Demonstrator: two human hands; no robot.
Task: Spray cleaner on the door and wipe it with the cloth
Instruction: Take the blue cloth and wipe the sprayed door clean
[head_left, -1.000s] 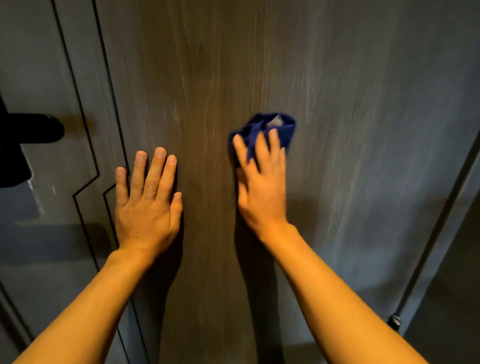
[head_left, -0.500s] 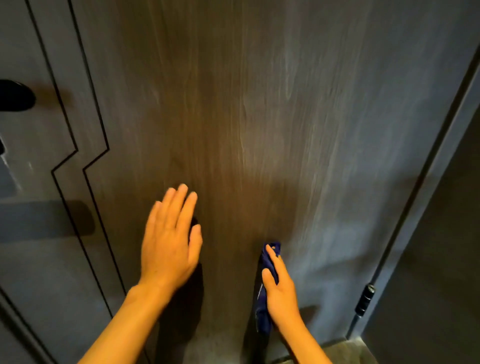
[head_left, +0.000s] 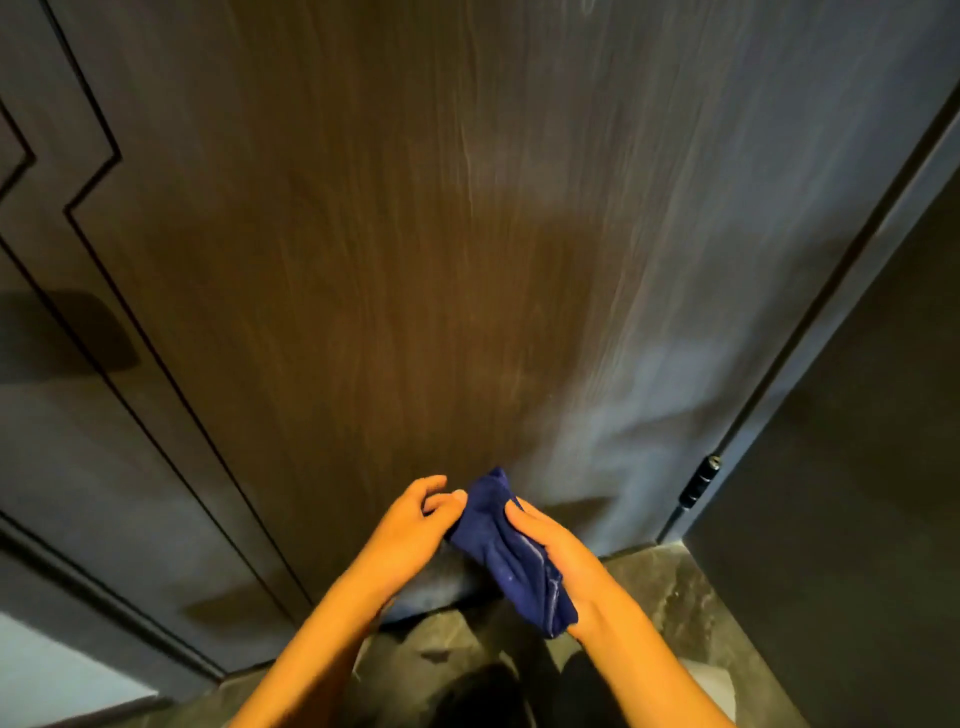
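both hands gripping cloth, low

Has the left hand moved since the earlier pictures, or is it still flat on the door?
Yes. The left hand has left the door panel and come down and right to pinch the blue cloth.

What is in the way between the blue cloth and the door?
Nothing visible. The blue cloth is held by both the left hand and the right hand, just in front of the bottom of the door. Only open air shows between cloth and door.
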